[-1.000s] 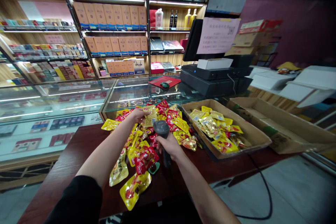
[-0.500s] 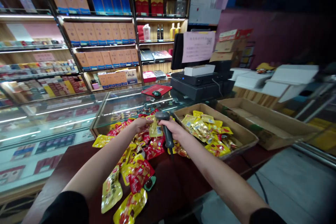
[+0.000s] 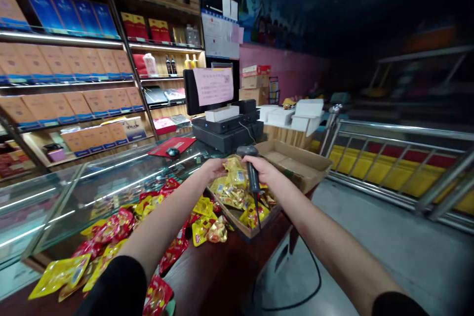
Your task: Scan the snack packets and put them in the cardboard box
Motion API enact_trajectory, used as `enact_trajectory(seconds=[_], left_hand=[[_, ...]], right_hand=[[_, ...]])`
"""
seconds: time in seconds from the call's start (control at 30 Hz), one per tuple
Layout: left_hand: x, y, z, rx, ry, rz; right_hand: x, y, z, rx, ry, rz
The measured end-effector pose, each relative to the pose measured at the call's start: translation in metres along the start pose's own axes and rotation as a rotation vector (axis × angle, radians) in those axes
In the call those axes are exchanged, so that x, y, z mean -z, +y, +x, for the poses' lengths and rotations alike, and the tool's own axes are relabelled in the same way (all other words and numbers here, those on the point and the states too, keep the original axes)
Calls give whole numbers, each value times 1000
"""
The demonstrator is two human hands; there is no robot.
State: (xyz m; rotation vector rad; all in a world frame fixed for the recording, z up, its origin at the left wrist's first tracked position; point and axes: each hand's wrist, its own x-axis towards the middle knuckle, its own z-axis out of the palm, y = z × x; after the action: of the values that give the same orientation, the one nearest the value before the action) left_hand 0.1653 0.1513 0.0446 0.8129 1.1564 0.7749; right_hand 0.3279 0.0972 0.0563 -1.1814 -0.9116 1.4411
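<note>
My left hand [image 3: 215, 170] pinches a yellow snack packet [image 3: 234, 170] by its edge, just over a shallow cardboard box [image 3: 237, 224]. Beside it, my right hand [image 3: 261, 169] is wrapped around the handle of a dark grey barcode scanner [image 3: 253, 173], whose head is close to the packet. Several yellow and gold packets [image 3: 231, 196] lie in the box below both hands. To the left, a loose heap of red and yellow snack packets [image 3: 118, 224] is spread over the dark red counter [image 3: 207, 276], partly hidden by my left forearm.
A second cardboard box [image 3: 296, 158] stands behind the first. Farther back are a monitor [image 3: 209, 89] with a paper sheet, a black cash drawer [image 3: 225, 136] and a mouse [image 3: 173, 152]. The scanner cable [image 3: 314, 286] loops down right; a metal railing [image 3: 400, 158] stands beyond.
The view has swung to the right. Both hands, with the packet and scanner, have moved from above the loose heap to above the box of packets.
</note>
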Motion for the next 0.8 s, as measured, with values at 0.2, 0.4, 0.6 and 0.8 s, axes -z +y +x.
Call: enact_trajectory(seconds=[0.2, 0.4, 0.6, 0.8], left_hand=[[27, -11, -6, 47, 62, 32], [117, -22, -58, -9, 182, 11], [194, -60, -125, -43, 255, -58], [221, -127, -173, -178, 303, -154]], right_hand=[[3, 13, -5, -107, -11, 49], [-68, 48, -16, -170, -231, 14], [-130, 105, -49, -207, -357, 19], [-137, 163, -82, -297, -226, -8]])
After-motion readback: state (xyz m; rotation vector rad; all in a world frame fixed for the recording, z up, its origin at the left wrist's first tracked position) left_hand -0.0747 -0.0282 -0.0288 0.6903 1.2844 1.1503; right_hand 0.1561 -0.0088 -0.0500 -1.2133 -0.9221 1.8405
